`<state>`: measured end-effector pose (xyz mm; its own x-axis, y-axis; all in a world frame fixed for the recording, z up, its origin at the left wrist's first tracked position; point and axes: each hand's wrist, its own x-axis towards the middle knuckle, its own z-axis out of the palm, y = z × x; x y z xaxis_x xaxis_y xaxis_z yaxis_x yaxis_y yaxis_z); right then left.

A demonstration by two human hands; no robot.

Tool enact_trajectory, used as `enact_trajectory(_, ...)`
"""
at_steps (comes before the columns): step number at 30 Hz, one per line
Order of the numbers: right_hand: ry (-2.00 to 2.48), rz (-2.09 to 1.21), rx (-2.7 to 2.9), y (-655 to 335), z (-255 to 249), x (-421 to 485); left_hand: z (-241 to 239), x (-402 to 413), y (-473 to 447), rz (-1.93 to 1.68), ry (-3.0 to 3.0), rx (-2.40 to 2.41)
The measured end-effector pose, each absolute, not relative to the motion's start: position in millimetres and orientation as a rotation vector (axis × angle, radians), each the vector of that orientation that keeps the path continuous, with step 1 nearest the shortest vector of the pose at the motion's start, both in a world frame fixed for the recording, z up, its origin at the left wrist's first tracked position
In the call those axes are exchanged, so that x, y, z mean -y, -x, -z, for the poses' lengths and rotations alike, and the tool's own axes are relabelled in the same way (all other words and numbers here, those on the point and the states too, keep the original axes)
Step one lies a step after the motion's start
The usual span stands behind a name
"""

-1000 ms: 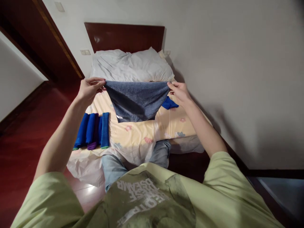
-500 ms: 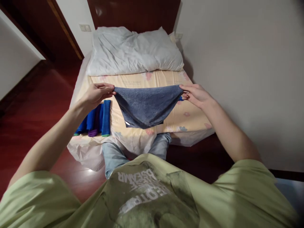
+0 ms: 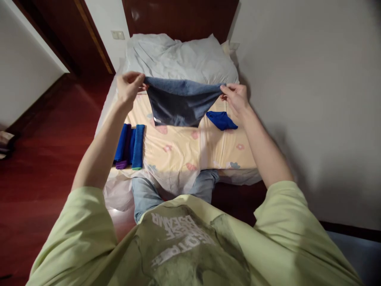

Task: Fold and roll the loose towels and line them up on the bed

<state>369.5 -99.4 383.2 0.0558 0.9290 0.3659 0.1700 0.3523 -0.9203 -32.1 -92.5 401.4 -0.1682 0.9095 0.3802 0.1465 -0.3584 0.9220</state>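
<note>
Pinching its two upper corners, the left hand (image 3: 128, 89) and the right hand (image 3: 237, 96) hold a slate-blue plush cloth (image 3: 178, 104) stretched between them above the pale-yellow flower-patterned sheet (image 3: 172, 157). Rolled blue and purple cloths (image 3: 137, 146) lie side by side, near left; a crumpled bright-blue cloth (image 3: 222, 120) lies right. White wrinkled bedding (image 3: 181, 59) fills the far end.

On the green shirt (image 3: 264, 246), well below the grip, there were white capital letters (image 3: 174, 251); some, such as S and E, could be recognised, but not whole words surely. Under the left end of the grip, the blue-grey cloth (image 3: 178, 105) carried a small white label (image 3: 157, 121), too small for reading.
</note>
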Motion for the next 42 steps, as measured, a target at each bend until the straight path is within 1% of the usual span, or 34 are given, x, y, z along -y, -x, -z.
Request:
enact_trajectory(2,1.068,-0.704,1.475,-381,-377,99,-400,100,38,-1.672,-1.577,-1.194)
enact_trajectory(3,1.071,-0.671,1.505,-388,-366,101,-391,107,41,-1.692,-1.62,-1.202)
enact_trajectory(5,1.089,-0.637,1.558,-399,-327,110,-353,127,47,-1.667,-1.693,-1.303)
enact_trajectory(6,1.104,-0.636,1.574,-402,-299,118,-324,140,50,-1.603,-1.715,-1.398)
enact_trajectory(8,1.178,-0.678,1.549,-400,-234,142,-250,169,52,-1.485,-1.686,-1.553)
enact_trajectory(12,1.508,-1.042,1.29,-366,-107,210,-96,231,44,-1.049,-1.314,-1.737)
enact_trajectory(14,1.663,-1.179,1.157,-346,-62,242,-43,254,37,-0.91,-1.095,-1.751)
enact_trajectory(16,1.687,-1.271,1.088,-332,-33,265,-15,269,33,-0.916,-1.006,-1.737)
enact_trajectory(18,1.668,-1.28,1.061,-328,-17,275,-4,275,33,-0.949,-0.995,-1.72)
enact_trajectory(22,1.649,-1.221,1.029,-338,-6,272,-5,272,41,-0.962,-1.041,-1.703)
enact_trajectory(28,1.666,-1.259,1.042,-357,-9,267,-10,286,52,-0.979,-1.131,-1.637)
enact_trajectory(33,1.71,-1.375,1.157,-371,-14,273,-12,310,59,-0.876,-1.209,-1.599)
enact_trajectory(37,1.721,-1.407,1.237,-379,-12,263,-18,309,64,-0.775,-1.306,-1.635)
enact_trajectory(39,1.72,-1.365,1.307,-383,-12,249,-26,297,65,-0.755,-1.387,-1.718)
enact_trajectory(42,1.742,-1.112,1.428,-387,-16,214,-42,258,63,-0.826,-1.588,-1.814)
